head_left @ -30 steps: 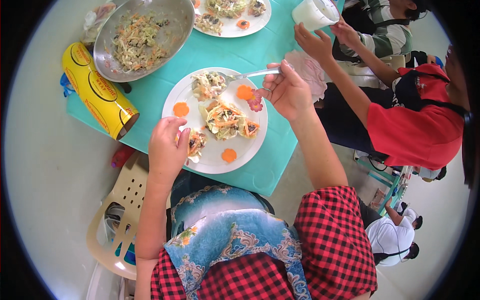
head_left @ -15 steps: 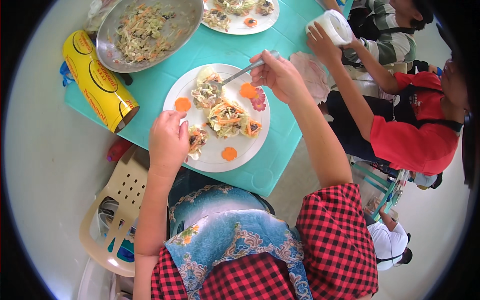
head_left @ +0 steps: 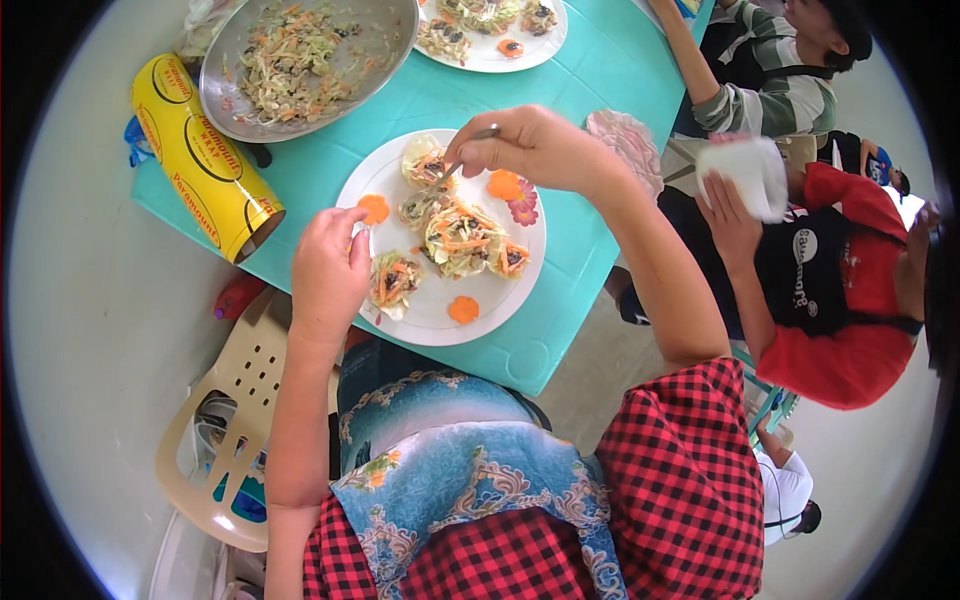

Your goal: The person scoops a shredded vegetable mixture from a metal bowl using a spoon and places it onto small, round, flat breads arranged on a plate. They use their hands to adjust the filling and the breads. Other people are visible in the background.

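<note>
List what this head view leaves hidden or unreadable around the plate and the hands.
- Utensil tip, head view: too thin and blurred to tell fork from spoon; the right hand covers its handle.
- Left hand: its fingers hide the plate rim and whatever they pinch.
- Metal bowl: cut off by the top edge.
- Second plate: cut off too.
- Yellow roll: far end hidden in the dark rim.

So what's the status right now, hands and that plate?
Left hand resting on white plate rim. Right hand gripping metal utensil, tip at top lettuce cup. Nothing blocking; salad bowl stands apart.
</note>
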